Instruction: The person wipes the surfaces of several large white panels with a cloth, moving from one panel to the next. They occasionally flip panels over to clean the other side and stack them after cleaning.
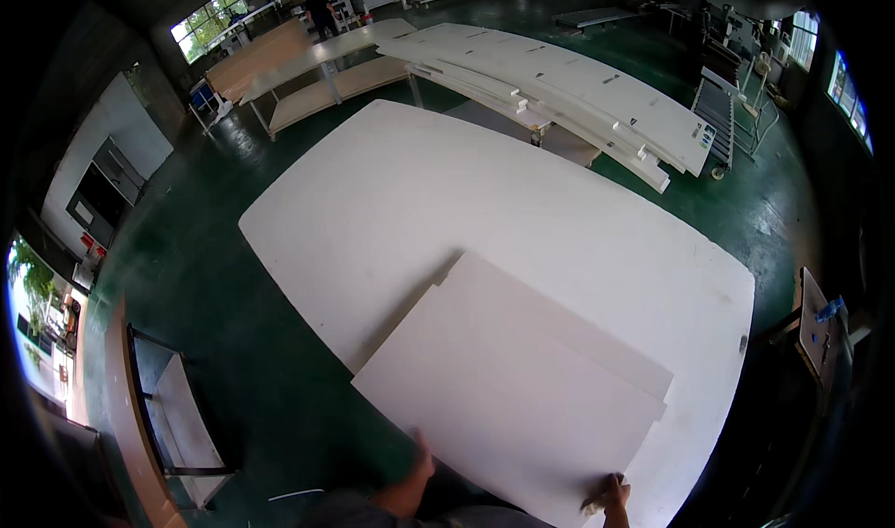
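A stack of white flat panels (503,370) lies askew on a large white table (373,183) in front of me. The panels are slightly offset, so their edges show in steps at the far and right sides. My left hand (424,458) is at the near edge of the top panel, thumb up along the edge, other fingers mostly hidden. Gripping the panel's right near corner is my right hand (615,498), its fingers bent around the edge. Something pale shows at those fingertips, too small to make out.
Beyond the table stands another bench with long white boards (559,71). A wooden-topped bench (322,85) is at the far left, and a person (321,11) stands behind it. A low rack (182,416) is at the left, a roller conveyor (713,109) at the far right.
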{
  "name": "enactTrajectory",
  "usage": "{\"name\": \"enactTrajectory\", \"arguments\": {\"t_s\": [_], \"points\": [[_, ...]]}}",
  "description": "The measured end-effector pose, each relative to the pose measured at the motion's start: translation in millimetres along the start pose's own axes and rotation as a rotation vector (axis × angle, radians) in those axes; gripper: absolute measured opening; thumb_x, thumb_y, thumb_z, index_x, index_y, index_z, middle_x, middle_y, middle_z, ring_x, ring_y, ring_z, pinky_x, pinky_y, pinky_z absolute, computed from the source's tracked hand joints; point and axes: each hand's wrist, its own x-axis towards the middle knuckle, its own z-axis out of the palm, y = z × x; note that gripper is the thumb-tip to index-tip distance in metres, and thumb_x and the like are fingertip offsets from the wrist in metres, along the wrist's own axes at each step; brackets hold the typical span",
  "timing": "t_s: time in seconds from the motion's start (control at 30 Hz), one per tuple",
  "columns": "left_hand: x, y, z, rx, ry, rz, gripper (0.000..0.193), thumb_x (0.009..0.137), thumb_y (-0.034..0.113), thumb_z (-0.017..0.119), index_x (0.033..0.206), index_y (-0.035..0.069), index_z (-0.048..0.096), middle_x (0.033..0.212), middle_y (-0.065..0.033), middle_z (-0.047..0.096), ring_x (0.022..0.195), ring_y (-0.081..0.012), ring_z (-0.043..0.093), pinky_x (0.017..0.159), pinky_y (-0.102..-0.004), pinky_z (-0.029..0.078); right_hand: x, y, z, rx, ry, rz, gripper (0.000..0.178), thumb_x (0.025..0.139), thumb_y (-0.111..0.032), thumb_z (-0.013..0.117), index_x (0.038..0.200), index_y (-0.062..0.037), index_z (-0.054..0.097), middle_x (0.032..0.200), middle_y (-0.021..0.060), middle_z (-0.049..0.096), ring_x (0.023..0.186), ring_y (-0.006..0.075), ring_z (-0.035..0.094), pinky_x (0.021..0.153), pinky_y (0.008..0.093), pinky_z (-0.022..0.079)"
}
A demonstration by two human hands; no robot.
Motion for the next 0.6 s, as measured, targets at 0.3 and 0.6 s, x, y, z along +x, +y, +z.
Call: {"name": "enactTrajectory", "arguments": {"t_s": [0.3, 0.6], "points": [[-40, 46, 27, 0.239, 0.041, -0.136, 0.080, 0.098, 0.074, 0.030, 0.157, 0.020, 0.035, 0.148, -0.0062, 0.049, 0.128, -0.0239, 0.050, 0.099, -0.0391, 0.044, -13, -35, 14, -0.112, 0.081, -0.004, 0.054, 0.088, -0.040, 0.075, 0.114, 0.0047, 0.058, 0.095, 0.0131, 0.068, 0.084, 0.0228, 0.067, 0.076, 0.0384, 0.055], [-33, 36, 26, 0.048, -0.094, -0.098, 0.081, 0.096, 0.078, 0.029, 0.145, 0.017, 0.049, 0.131, -0.0040, 0.062, 0.110, -0.0214, 0.060, 0.084, -0.0374, 0.051, -3, -35, -14, 0.162, -0.110, 0.031, 0.056, 0.093, -0.050, 0.069, 0.123, -0.0027, 0.064, 0.109, 0.0085, 0.069, 0.096, 0.0222, 0.065, 0.084, 0.0379, 0.053]]}}
